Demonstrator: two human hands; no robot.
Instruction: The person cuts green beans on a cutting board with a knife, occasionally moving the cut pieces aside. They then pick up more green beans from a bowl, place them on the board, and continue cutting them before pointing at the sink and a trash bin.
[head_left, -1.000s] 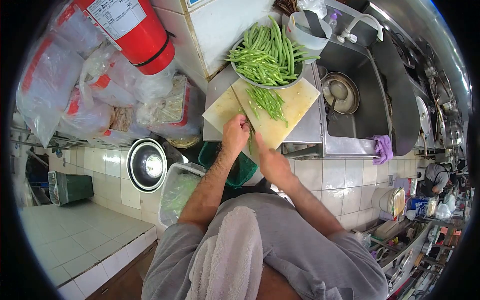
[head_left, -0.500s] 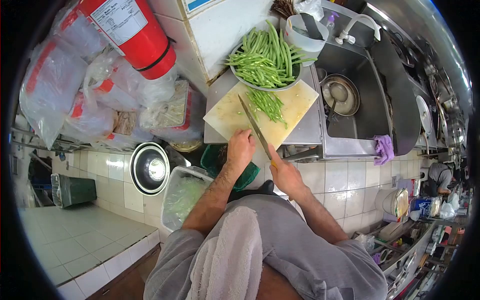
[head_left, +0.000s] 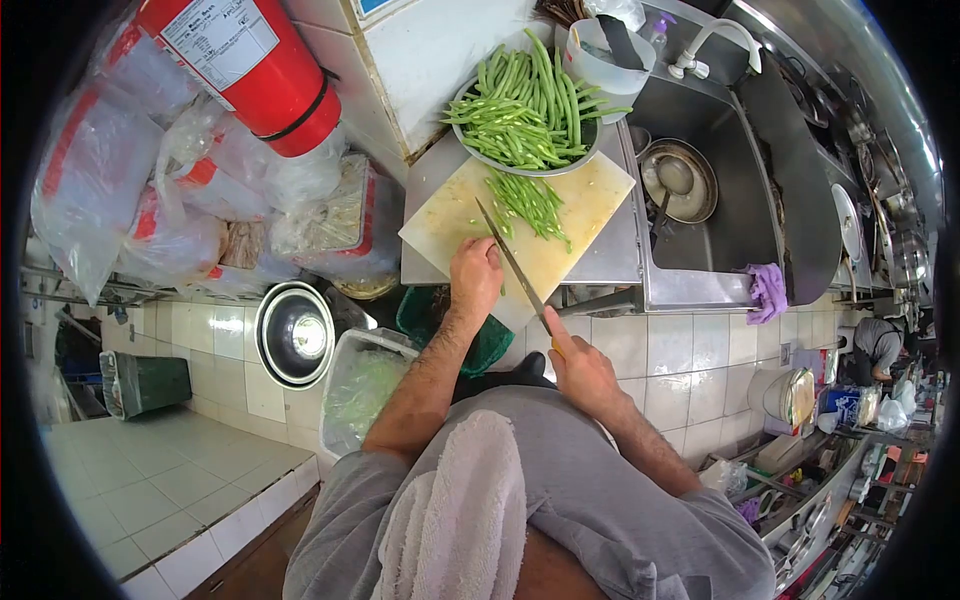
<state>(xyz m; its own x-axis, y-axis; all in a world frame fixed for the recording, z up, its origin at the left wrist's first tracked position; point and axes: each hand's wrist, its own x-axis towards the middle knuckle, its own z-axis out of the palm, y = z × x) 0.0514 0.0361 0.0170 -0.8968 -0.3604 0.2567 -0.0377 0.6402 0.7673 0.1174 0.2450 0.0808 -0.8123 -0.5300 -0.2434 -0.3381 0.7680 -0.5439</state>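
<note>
My right hand (head_left: 580,370) is closed round the yellow handle of a long knife (head_left: 514,262), whose blade points up and left over the cutting board (head_left: 440,215). My left hand (head_left: 476,275) rests at the board's lower left part, just left of the blade, with its fingers curled together; what they hold, if anything, is hidden. Sliced green beans (head_left: 535,205) lie in a pile on the board beyond the knife. Behind them a round metal bowl (head_left: 545,171) holds more beans, whole and sliced, and overlaps the board's far edge.
A sink (head_left: 700,130) with a pan (head_left: 708,190) lies to the right, a purple cloth (head_left: 767,293) on its front edge. Below the counter stand a clear plastic bin (head_left: 355,390) and a metal bowl (head_left: 295,337). A fire extinguisher (head_left: 250,70) hangs at upper left. Another person crouches far right.
My left hand has moved up, further onto the board beside the blade. My right hand and the knife have shifted slightly right and down. The whole view has shifted slightly.
</note>
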